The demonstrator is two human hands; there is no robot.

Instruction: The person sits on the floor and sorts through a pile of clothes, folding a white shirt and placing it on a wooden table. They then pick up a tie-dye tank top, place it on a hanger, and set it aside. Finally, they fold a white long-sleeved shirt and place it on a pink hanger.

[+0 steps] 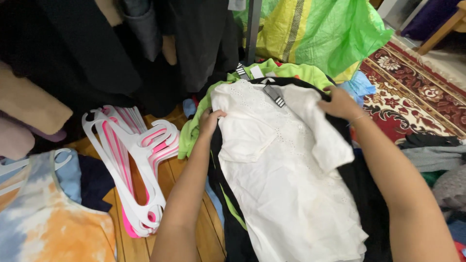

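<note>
Wooden floor, clothes heap: my left hand [209, 121] and right hand [340, 103] pinch white blouse [286, 179] shoulders; garment's length runs from fingers toward me.

Little open floor shows: a narrow strip of wooden floorboards [204, 228] lies between the stack of white and pink hangers [138, 160] and the clothes pile topped by a white blouse [286, 170]. Dark hanging garments [97, 43] wall off the far left, and a metal rack pole [252, 29] stands behind the pile. A green and yellow woven bag [325, 29] blocks the far side. The patterned red rug [412, 97] to the right offers bare room, edged by grey folded clothes [432, 157].
</note>
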